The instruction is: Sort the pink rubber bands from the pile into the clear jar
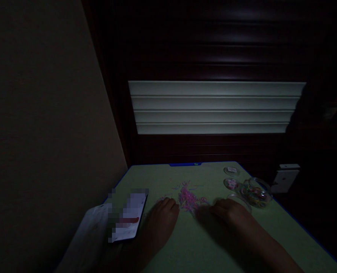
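A loose heap of thin pink and purple bands (188, 198), which look like small rubber bands, lies on the light green tabletop (182, 242). My left hand (165, 214) rests at the heap's left edge, its fingers curled down and together. To the right of the heap, my right hand (228, 212) is held low with thumb and fingers pinched. Whatever either hand holds is hidden or too small to name in this dim light. Beyond my right hand stands a clear round container (256, 192) with multicoloured bands inside.
A phone or tablet with a lit, blurred screen (133, 216) lies left of my left hand, beside a pale flat object (86, 235). Clear round lids (231, 171) sit at the back right. A wall rises on the left; a white box (285, 180) stands past the table's right edge.
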`<state>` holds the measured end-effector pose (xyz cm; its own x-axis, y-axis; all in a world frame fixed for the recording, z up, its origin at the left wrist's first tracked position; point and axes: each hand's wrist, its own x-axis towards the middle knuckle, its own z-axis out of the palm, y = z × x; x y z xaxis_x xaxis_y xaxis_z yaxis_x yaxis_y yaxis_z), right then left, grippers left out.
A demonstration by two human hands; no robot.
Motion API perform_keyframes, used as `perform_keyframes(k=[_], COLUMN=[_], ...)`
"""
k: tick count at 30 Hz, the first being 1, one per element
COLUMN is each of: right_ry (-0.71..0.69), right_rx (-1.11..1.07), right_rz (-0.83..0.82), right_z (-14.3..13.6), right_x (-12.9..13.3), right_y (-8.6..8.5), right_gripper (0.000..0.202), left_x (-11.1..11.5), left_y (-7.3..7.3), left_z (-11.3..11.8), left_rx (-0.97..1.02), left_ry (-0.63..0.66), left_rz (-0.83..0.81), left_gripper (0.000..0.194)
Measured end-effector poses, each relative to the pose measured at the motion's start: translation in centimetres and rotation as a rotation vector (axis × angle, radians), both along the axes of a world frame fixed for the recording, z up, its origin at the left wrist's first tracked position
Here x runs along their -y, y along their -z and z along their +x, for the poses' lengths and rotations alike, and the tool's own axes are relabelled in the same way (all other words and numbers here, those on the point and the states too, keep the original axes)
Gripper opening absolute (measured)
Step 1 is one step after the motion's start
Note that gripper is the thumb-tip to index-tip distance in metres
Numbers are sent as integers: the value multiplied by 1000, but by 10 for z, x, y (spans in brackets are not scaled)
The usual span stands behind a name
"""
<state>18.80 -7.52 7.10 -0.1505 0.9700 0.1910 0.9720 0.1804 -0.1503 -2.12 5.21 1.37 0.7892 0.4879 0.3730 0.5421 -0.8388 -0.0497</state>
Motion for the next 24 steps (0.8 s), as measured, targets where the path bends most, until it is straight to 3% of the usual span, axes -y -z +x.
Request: perform_keyframes(k=[10,24], right_ry=[-38,-78], right_rx=[-7,29], right_rz=[40,128], right_z=[0,2], right_x=[1,-1], right_y=[5,11], right_gripper=[16,16], left_x=[-6,-9], left_y=[12,10], left_z=[8,15], left_rx=[43,-64], left_ry=[23,-17], left_rz=[3,3], left_gripper=[15,22])
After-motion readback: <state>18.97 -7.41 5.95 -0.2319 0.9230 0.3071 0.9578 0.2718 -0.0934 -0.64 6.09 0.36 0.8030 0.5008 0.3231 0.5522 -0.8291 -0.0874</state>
